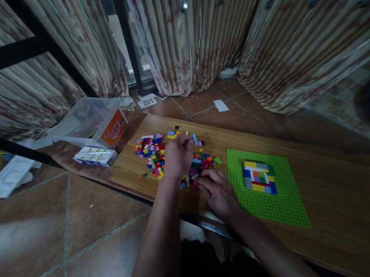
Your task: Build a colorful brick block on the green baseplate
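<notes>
A loose heap of small coloured toy building bricks (152, 147) lies on the wooden board. Over the heap's middle is my left hand (178, 156), its fingers curled into a pinch. A light-blue brick (195, 139) lies just beyond its fingertips; whatever the pinch holds is hidden. At the heap's near right edge, my right hand (219, 191) has thumb and fingers bent together among the bricks. A pale grey brick (195, 177) shows at its fingertips. Right of this hand, a green studded baseplate (241, 198) carries a roughly square, multicoloured brick build (260, 177).
The long wooden board (332, 178) runs off to the right. Beyond its left end stand a clear plastic bin (97, 120) with an orange label and a small white box (96, 156). Striped curtains (193, 39) hang behind. A white paper (221, 105) lies on the tiled floor.
</notes>
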A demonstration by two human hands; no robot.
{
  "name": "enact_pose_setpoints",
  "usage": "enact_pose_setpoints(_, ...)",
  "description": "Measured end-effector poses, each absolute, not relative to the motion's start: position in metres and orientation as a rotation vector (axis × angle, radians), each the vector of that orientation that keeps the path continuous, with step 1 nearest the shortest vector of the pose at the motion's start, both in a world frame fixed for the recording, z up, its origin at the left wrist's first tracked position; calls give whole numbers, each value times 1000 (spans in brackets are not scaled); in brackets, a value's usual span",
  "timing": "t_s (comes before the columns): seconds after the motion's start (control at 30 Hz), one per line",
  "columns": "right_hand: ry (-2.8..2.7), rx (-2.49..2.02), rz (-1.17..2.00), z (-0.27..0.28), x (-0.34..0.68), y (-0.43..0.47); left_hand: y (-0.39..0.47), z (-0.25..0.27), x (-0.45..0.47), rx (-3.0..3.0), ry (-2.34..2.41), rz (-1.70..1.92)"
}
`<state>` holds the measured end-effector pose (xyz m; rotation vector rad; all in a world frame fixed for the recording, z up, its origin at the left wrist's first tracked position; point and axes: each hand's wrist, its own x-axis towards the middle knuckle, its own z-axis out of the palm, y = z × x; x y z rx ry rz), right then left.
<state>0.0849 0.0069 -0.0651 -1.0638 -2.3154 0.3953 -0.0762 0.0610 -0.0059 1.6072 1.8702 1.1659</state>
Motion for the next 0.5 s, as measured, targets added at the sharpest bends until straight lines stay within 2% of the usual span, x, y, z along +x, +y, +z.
enact_pose_setpoints(0.33, -2306, -1191, 334, -64, 79, 1, 60, -7, -78, 1638, 1881, 1185)
enact_pose_setpoints(0.5, -2072, -1197, 580, -50, 86, 4, 60, -4, -74, 1666, 1885, 1132)
